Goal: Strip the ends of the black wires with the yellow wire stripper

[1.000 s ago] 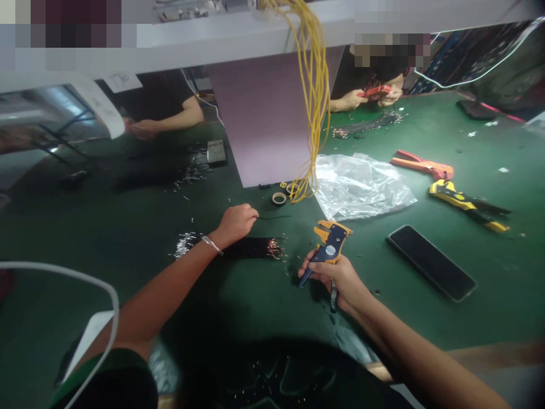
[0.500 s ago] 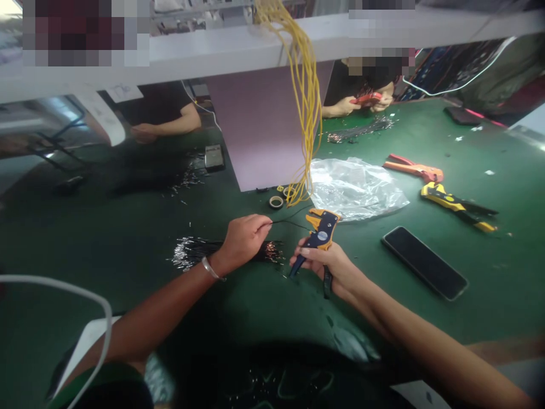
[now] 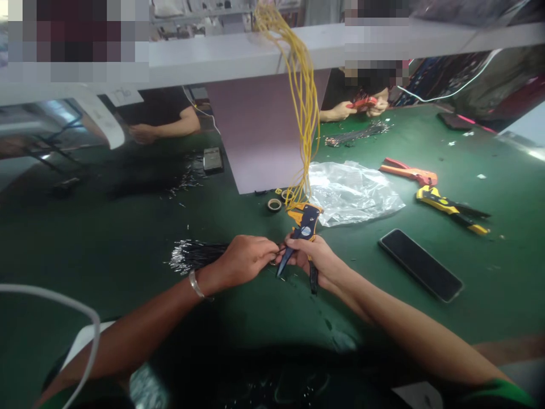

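In the head view, the left hand (image 3: 251, 258) and the right hand (image 3: 313, 254) meet at the fingertips over the green table (image 3: 502, 272). The left one has its thumb and fingers pinched together on what looks like a thin dark wire (image 3: 280, 250), though the spot is small and partly covered by fingers. The right one is wrapped around the handles of a blue-and-orange wire stripper (image 3: 305, 227), its head pointing to the far side. A bundle of black wires (image 3: 203, 254) with shiny ends lies on the table to the left, partly beneath the left hand. Beyond the stripper, yellow wires (image 3: 309, 119) hang from a pale shelf (image 3: 213, 51), with a roll of tape (image 3: 274, 204) just left of their lower ends and a clear plastic bag (image 3: 355, 193) to their right. On the right lie orange-red pliers (image 3: 411, 171), a yellow-and-black tool (image 3: 445, 204) and, nearer, a dark phone (image 3: 420, 265). At the far right, another person's hands (image 3: 340, 111) hold a red tool (image 3: 363, 103).
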Demonstrator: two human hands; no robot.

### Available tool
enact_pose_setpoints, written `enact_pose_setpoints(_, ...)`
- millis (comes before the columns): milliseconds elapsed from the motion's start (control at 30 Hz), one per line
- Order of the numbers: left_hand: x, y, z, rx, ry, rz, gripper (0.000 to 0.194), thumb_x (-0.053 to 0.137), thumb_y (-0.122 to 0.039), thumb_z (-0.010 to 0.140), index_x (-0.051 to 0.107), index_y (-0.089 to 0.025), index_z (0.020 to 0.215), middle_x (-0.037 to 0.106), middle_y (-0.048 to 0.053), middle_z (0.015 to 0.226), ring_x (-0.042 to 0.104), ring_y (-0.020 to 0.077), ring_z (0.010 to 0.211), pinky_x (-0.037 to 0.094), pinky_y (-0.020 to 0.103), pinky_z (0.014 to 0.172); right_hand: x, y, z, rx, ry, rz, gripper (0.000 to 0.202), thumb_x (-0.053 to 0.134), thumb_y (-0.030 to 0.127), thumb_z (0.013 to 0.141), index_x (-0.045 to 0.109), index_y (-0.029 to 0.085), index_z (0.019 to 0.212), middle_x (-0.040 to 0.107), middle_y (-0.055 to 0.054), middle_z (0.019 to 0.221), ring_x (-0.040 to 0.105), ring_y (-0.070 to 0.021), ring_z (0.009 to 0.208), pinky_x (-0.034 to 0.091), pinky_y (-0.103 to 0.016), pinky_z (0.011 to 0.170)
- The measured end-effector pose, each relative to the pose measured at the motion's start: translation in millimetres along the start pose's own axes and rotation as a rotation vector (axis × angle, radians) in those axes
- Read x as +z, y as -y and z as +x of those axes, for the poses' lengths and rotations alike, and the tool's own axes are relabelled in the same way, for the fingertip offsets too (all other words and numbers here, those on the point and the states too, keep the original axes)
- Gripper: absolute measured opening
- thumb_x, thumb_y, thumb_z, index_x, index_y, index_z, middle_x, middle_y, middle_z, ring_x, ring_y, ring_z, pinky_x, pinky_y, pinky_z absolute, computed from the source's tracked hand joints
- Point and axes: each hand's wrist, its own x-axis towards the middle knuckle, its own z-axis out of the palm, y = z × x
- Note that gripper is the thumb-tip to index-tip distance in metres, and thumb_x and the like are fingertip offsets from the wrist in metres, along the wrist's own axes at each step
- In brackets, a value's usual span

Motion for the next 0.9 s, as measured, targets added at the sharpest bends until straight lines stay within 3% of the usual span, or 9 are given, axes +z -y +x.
enact_pose_setpoints(267, -11.1, 14, -14, -0.056, -0.019, 0.028, 0.022, 0.053, -0.025, 0.091, 0.073, -0.026, 0.099, 0.071, 0.002, 0.090, 0.062, 0.0163, 0.088, 0.047, 0.027, 0.077, 0, 7, -7, 0.005, -0.040, 0.046, 0.016, 0.078, 0.018, 0.062, 0.066, 0.015, 0.071, 0.069, -0.002, 0.065, 0.071, -0.0226, 0.062, 0.059, -0.036, 0.064)
enact_pose_setpoints(400, -12.2, 23, -23, -0.121, -0.024, 0.003, 0.026, 0.048, -0.024, 0.092, 0.071, -0.025, 0.103, 0.071, 0.001, 0.086, 0.063, 0.0135, 0.077, 0.047, 0.024, 0.071, -6, 8, -6, -0.011, -0.061, 0.077, 0.014, 0.075, 0.015, 0.063, 0.066, 0.015, 0.073, 0.069, -0.003, 0.067, 0.070, -0.0221, 0.062, 0.059, -0.037, 0.066)
enact_pose_setpoints(533, -10.8, 29, -27, -0.094, -0.017, 0.027, 0.029, 0.043, -0.023, 0.094, 0.070, -0.021, 0.104, 0.072, 0.003, 0.090, 0.064, 0.0132, 0.076, 0.047, 0.024, 0.070, -14, 1, -3, -0.003, -0.054, 0.114, 0.011, 0.072, 0.013, 0.066, 0.065, 0.015, 0.074, 0.069, -0.003, 0.068, 0.071, -0.0220, 0.064, 0.059, -0.037, 0.068)
enact_pose_setpoints(767, -11.5, 38, -20, -0.122, 0.018, 0.081, 0.029, 0.043, -0.025, 0.094, 0.071, -0.020, 0.100, 0.074, 0.004, 0.097, 0.067, 0.0164, 0.085, 0.046, 0.026, 0.077, -24, -5, 1, 0.029, -0.093, 0.148, 0.015, 0.072, 0.008, 0.064, 0.064, 0.014, 0.076, 0.069, -0.003, 0.066, 0.071, -0.0219, 0.064, 0.061, -0.037, 0.069)
enact_pose_setpoints(900, -15.4, 46, -9, -0.152, 0.087, -0.029, 0.025, 0.048, -0.021, 0.088, 0.073, -0.018, 0.090, 0.073, 0.001, 0.079, 0.063, 0.0127, 0.069, 0.043, 0.022, 0.068, -30, -3, 3, 0.061, -0.122, 0.157, 0.014, 0.071, 0.007, 0.065, 0.064, 0.014, 0.075, 0.070, -0.005, 0.067, 0.072, -0.0224, 0.065, 0.061, -0.036, 0.069)
